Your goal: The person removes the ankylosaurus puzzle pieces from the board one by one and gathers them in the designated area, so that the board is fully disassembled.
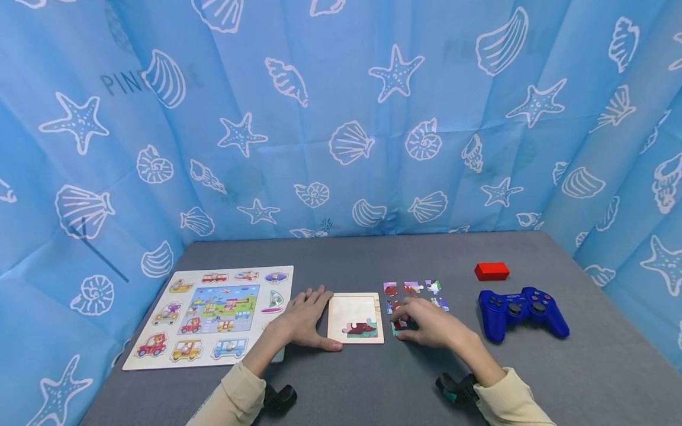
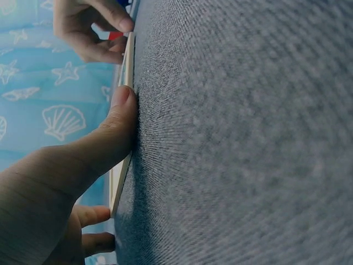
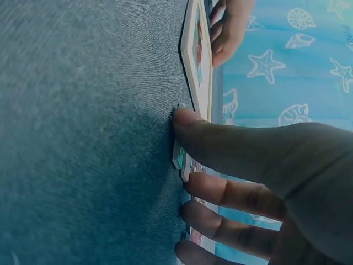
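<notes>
A small wooden puzzle tray (image 1: 337, 307) lies flat, with joined puzzle pieces (image 1: 362, 329) filling its lower right part. My left hand (image 1: 306, 316) is spread at the tray's left side, fingers extended, its thumb (image 2: 121, 118) resting on the near edge. Right of the tray, my right hand (image 1: 426, 322) curls over a green and dark red puzzle piece (image 1: 396, 326) on the table. Its thumb (image 3: 190, 118) and index finger are on opposite sides of that piece, pinching it. Other loose pieces (image 1: 411, 287) lie in rows behind this hand, some partly covered by it.
A white vehicle peg board (image 1: 178, 302) lies at the left, partly behind my left forearm. At the right are a blue game controller (image 1: 522, 310) and a red block (image 1: 492, 271). A blue seashell curtain (image 1: 341, 118) hangs behind the grey table (image 1: 341, 390).
</notes>
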### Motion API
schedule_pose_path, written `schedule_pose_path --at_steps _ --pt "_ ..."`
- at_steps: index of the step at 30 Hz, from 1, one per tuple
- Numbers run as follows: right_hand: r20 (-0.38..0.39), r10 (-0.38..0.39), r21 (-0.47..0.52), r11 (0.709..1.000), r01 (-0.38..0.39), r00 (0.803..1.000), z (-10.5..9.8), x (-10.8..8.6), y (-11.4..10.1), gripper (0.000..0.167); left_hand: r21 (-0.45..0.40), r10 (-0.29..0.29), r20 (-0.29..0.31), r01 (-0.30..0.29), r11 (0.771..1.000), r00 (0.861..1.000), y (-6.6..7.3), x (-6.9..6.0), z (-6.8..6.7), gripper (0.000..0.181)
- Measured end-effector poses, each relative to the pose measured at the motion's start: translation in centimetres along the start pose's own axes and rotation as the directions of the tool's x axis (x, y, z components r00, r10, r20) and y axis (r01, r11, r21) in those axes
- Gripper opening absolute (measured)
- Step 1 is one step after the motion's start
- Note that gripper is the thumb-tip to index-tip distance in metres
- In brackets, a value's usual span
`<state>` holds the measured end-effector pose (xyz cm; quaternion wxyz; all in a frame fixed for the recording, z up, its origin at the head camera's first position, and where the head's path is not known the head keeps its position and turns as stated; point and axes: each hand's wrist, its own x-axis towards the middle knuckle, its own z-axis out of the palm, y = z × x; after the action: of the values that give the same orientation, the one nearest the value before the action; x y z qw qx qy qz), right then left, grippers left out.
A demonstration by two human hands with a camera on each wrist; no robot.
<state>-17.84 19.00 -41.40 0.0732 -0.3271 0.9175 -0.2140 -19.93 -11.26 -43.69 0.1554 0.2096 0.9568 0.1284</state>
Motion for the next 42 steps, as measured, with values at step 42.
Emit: schedule_pose_path --at_steps 42 --pt "-0.003 -0.066 -0.008 0.998 0.066 0.998 0.2 3.7 -4.2 0.026 0.013 -0.018 0.013 0.018 1.0 1.0 0.2 0.1 -0.1 0.116"
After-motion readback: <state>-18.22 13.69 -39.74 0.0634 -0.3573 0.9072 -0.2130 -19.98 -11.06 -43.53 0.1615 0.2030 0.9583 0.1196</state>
